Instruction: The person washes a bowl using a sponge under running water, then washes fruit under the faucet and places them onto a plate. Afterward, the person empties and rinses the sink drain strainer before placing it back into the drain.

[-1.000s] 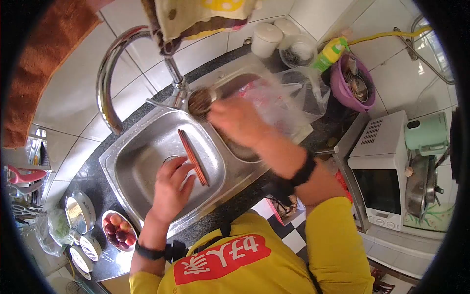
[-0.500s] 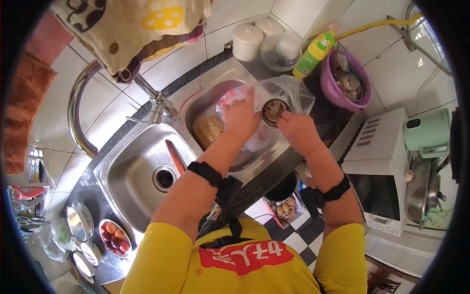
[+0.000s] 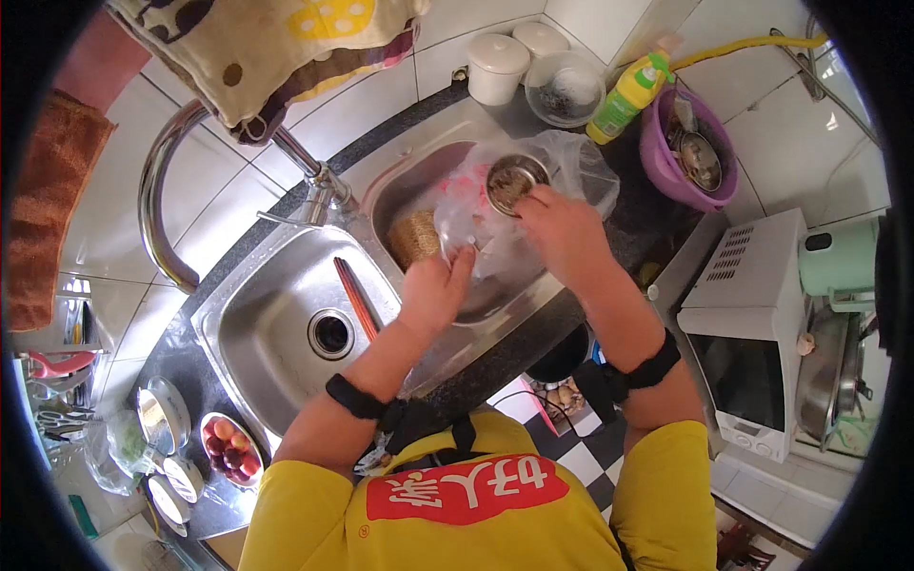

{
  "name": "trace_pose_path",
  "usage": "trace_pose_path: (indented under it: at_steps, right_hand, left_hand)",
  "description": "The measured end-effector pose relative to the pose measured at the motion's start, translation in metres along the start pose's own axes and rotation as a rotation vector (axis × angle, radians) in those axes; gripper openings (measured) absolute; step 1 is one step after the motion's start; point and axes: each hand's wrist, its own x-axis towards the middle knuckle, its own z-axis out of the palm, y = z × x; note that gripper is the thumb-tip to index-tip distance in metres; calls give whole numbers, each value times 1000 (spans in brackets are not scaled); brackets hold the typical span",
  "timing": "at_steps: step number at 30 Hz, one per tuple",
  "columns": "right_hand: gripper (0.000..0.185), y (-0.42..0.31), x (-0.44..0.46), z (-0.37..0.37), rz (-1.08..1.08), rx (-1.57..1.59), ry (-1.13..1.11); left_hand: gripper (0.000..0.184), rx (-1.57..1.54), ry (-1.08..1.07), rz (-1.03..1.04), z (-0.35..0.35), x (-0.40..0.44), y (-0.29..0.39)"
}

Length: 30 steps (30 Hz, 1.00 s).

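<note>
My right hand (image 3: pixel 564 231) grips the rim of a small round metal sink strainer (image 3: pixel 515 184), tilted, with brownish bits inside. It is over a clear plastic bag (image 3: pixel 495 249) with red print, spread across the right basin (image 3: pixel 383 205). My left hand (image 3: pixel 436 290) pinches the bag's near left edge between thumb and fingers. A tan, coarse-textured thing (image 3: pixel 412 238) lies in that basin, partly under the bag. In the left basin (image 3: pixel 271 285), a bundle of reddish-brown chopsticks (image 3: pixel 356 297) leans beside the dark drain (image 3: pixel 330 333).
A chrome faucet (image 3: pixel 157 181) arches over the left basin. Behind the sink stand white lidded jars (image 3: pixel 497 71), a glass bowl (image 3: pixel 564 90), a yellow-green bottle (image 3: pixel 624 100) and a purple basin (image 3: pixel 681 167) with utensils. A fruit bowl (image 3: pixel 231 450) sits left; a microwave (image 3: pixel 738 352) right.
My left hand has moved down and left from the middle of the bag to its near edge. The strainer in my right hand has shifted slightly up and left and tilted.
</note>
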Motion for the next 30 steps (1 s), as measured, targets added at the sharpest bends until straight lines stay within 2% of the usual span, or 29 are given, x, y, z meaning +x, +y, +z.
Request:
trace_pose_path:
  at_steps: [2, 5, 7, 8, 9, 10, 11, 13, 14, 15, 17, 21, 23, 24, 25, 27, 28, 30]
  right_hand:
    - [7, -5, 10, 5, -14, 46, 36]
    - [12, -4, 7, 26, -60, 2, -85]
    - [19, 1, -7, 40, -115, -119, -446]
    - [19, 8, -13, 46, -116, -119, -450]
    - [18, 18, -21, 51, -94, 168, -453]
    - [18, 24, -27, 53, -68, 454, -449]
    - [18, 30, -29, 56, -64, 453, -457]
    - [16, 41, -30, 58, 885, 1314, -425]
    - [16, 48, -38, 72, 890, 1312, -427]
    - [15, 57, -48, 95, 1086, 1345, -410]
    - [14, 64, -56, 105, 1290, 1371, -379]
    - [16, 55, -53, 102, 1113, 1233, -429]
    - [16, 51, -54, 98, 1022, 1162, -453]
    - [16, 53, -57, 93, 1028, 1159, -444]
    - [20, 56, -56, 88, 925, 1120, -492]
    - [29, 59, -52, 80, 1083, 1406, -591]
    - [29, 55, -55, 86, 1081, 1407, -603]
    - [27, 50, -60, 96, 1039, 1085, -413]
  left_hand:
    - [43, -271, -73, 99, 1, -19, 1]
    - [37, -437, -7, 183, -2, -37, 2]
    - [33, -422, -31, 231, -7, -43, -3]
    - [30, -408, -57, 275, -10, -45, -5]
    - [30, -413, -57, 270, -14, -47, -5]
    - [29, -306, -90, 350, -20, -49, -1]
    - [27, -199, -125, 428, -22, -52, 1]
    - [24, -152, -125, 485, -20, -56, 4]
    - [21, -98, -124, 544, -18, -58, 4]
    - [21, -99, -128, 544, -16, -58, 3]
    - [18, 125, -221, 598, -12, -57, 0]
    - [17, 152, -268, 624, -11, -62, 5]
    - [19, 141, -227, 610, -8, -59, 0]
    - [19, 138, -232, 618, -9, -60, 3]
    - [21, 162, -241, 619, -11, -59, 8]
    - [23, 184, -248, 600, -9, -62, 3]
    - [27, 190, -183, 616, -4, -61, -6]
    - [31, 197, -109, 642, -5, -62, -8]
